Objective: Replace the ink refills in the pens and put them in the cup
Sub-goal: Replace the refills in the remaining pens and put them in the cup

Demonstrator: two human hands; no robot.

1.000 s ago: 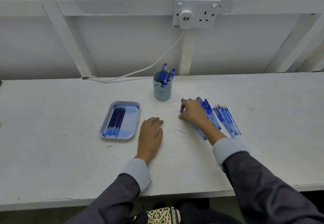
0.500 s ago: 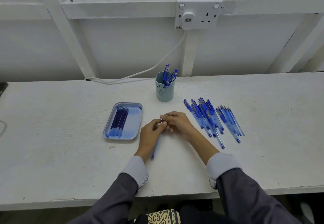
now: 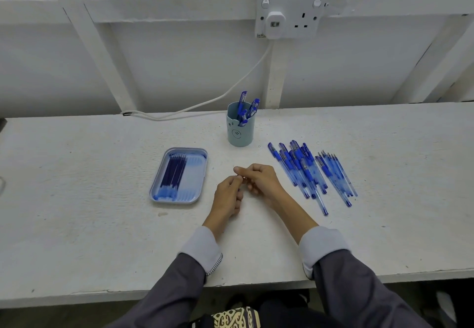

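My left hand (image 3: 227,196) and my right hand (image 3: 260,181) meet in the middle of the white table (image 3: 102,225), fingers curled round one pen. Only a sliver of that pen (image 3: 243,179) shows between the fingertips; the rest is hidden. Behind the hands stands a pale blue cup (image 3: 240,132) holding a few blue pens (image 3: 243,107). To the left lies a blue tray (image 3: 156,189) with dark ink refills (image 3: 174,172) in its left half. A heap of several blue pens (image 3: 305,171) lies to the right of my right hand.
A white cable (image 3: 205,104) runs along the back of the table from a wall socket (image 3: 289,18). The table's front edge passes under my forearms. A dark object peeks in at the left edge (image 3: 2,122).
My right hand took a pen from the heap and carried it left to my left hand. Both hands now hold it, and its lower end has slipped out of sight.
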